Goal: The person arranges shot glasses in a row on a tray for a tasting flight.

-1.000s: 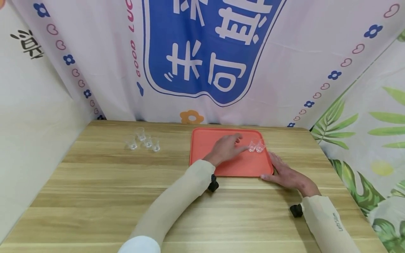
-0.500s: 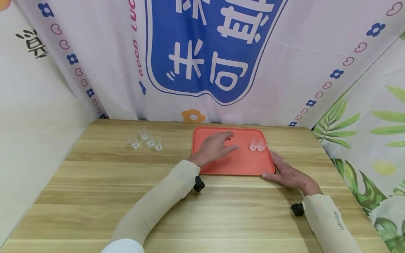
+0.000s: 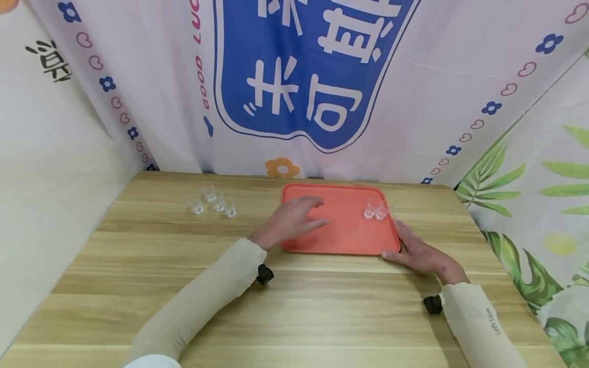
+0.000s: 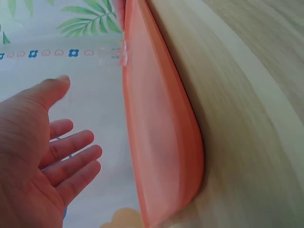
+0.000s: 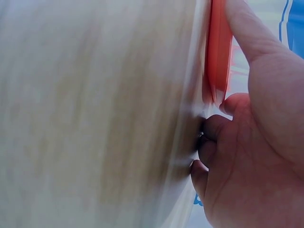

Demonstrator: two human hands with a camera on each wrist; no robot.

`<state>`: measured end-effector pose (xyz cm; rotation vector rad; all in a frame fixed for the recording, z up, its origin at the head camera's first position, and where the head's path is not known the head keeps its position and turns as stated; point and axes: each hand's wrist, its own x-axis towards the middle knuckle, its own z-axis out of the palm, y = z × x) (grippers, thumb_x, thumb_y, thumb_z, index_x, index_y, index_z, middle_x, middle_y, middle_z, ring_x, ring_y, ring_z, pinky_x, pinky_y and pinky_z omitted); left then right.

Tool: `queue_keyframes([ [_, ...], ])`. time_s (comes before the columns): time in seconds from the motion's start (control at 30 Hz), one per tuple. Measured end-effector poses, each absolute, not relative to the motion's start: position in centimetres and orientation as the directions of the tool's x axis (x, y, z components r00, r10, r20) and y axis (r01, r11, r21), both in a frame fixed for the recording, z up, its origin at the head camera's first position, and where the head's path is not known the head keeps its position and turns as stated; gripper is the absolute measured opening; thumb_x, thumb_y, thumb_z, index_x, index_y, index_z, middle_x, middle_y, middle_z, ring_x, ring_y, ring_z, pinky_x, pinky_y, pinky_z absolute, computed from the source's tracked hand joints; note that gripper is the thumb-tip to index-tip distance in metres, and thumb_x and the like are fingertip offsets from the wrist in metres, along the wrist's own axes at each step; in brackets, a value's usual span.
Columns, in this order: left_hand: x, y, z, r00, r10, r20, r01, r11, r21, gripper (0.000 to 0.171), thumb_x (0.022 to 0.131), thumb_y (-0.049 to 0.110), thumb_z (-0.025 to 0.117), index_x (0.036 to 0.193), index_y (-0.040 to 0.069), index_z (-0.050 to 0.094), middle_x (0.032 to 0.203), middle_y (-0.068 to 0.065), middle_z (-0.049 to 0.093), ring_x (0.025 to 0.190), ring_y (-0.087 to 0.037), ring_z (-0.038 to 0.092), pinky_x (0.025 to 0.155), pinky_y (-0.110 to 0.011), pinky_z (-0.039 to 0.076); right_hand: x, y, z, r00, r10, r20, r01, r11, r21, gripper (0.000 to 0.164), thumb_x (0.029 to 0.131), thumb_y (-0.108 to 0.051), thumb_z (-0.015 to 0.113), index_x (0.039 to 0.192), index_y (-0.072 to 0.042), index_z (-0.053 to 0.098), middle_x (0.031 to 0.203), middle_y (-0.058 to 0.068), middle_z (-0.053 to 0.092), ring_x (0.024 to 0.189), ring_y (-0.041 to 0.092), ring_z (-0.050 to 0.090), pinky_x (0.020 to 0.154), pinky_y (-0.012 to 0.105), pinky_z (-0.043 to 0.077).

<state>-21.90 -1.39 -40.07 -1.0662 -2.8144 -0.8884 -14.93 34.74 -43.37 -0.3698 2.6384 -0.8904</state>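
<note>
Red tray (image 3: 345, 237) lies flat on the wooden table (image 3: 331, 312), two clear cups (image 3: 380, 212) near its right edge. My right hand (image 3: 417, 253), fingers extended, touches that corner, probably steadying it; my empty left hand (image 3: 291, 221) hovers, loosely spread.

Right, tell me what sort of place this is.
Probably a makeshift indoor booth set up for tabletop work, though the wider room is out of view. A wood-grain table sits before a printed cloth backdrop, with a leaf-patterned sheet along its right side.
</note>
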Motion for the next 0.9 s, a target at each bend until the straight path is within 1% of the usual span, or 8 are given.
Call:
queue_keyframes([
  [0.2,-21.8,-2.7,-39.7,-0.780,0.592,0.204,0.613,0.657,0.439,0.053,0.098,0.037,0.072,0.139,0.005,0.062,0.135,-0.009,0.065,0.123,-0.025,0.061,0.102,-0.041,0.051,-14.9,35.0,-43.7,-0.915,-0.336,-0.224,-0.131,0.772,-0.622,0.106,0.098,-0.047,0.069,0.165,-0.007,-0.002,0.167,0.029,0.000,0.151,0.052,-0.003,0.112,0.077,0.009],
  [0.37,-21.9,-4.0,-39.1,-0.783,0.580,0.226,0.615,0.669,0.418,0.052,0.098,0.034,0.073,0.138,0.004,0.062,0.133,-0.010,0.066,0.117,-0.026,0.065,0.098,-0.041,0.053,-15.0,34.8,-43.5,-0.915,-0.328,-0.234,-0.120,0.776,-0.619,0.106,0.097,-0.050,0.069,0.165,-0.008,-0.002,0.168,0.027,0.000,0.152,0.050,-0.003,0.114,0.076,0.008],
  [0.5,-22.1,-5.5,-38.9,-0.795,0.559,0.233,0.600,0.674,0.431,0.051,0.097,0.032,0.074,0.137,0.002,0.063,0.129,-0.012,0.068,0.111,-0.029,0.068,0.094,-0.043,0.056,-14.9,34.7,-43.4,-0.915,-0.325,-0.238,-0.117,0.780,-0.615,0.107,0.097,-0.048,0.070,0.165,-0.007,-0.001,0.167,0.028,0.000,0.151,0.051,-0.002,0.113,0.076,0.009],
  [0.57,-22.2,-6.4,-38.9,-0.808,0.542,0.230,0.583,0.682,0.441,0.050,0.098,0.032,0.074,0.137,0.003,0.063,0.129,-0.012,0.068,0.111,-0.030,0.068,0.093,-0.043,0.056,-14.9,34.7,-43.4,-0.915,-0.324,-0.239,-0.116,0.781,-0.614,0.107,0.097,-0.049,0.070,0.165,-0.006,-0.001,0.167,0.029,0.000,0.151,0.052,-0.002,0.113,0.076,0.009],
  [0.7,-22.3,-8.4,-38.9,-0.841,0.495,0.217,0.535,0.707,0.462,0.053,0.098,0.038,0.073,0.139,0.006,0.063,0.133,-0.011,0.067,0.117,-0.029,0.065,0.097,-0.045,0.054,-15.0,34.9,-43.6,-0.915,-0.331,-0.231,-0.120,0.769,-0.627,0.108,0.096,-0.049,0.070,0.165,-0.006,-0.002,0.167,0.030,-0.001,0.151,0.053,-0.003,0.112,0.078,0.009],
  [0.8,-22.3,-9.9,-38.8,-0.853,0.475,0.218,0.519,0.719,0.463,0.058,0.096,0.042,0.073,0.140,0.006,0.062,0.136,-0.010,0.065,0.123,-0.029,0.062,0.101,-0.047,0.052,-15.1,35.0,-43.8,-0.915,-0.342,-0.213,-0.136,0.759,-0.637,0.108,0.096,-0.047,0.070,0.165,-0.007,-0.002,0.166,0.031,0.000,0.150,0.053,-0.002,0.110,0.079,0.010],
  [0.9,-22.3,-11.1,-38.7,-0.861,0.458,0.221,0.506,0.728,0.463,0.059,0.095,0.042,0.075,0.140,0.005,0.062,0.136,-0.010,0.065,0.123,-0.030,0.062,0.101,-0.048,0.052,-15.1,34.9,-43.8,-0.915,-0.347,-0.208,-0.143,0.759,-0.636,0.108,0.096,-0.047,0.070,0.165,-0.006,-0.002,0.166,0.031,0.000,0.150,0.053,-0.002,0.110,0.079,0.009],
])
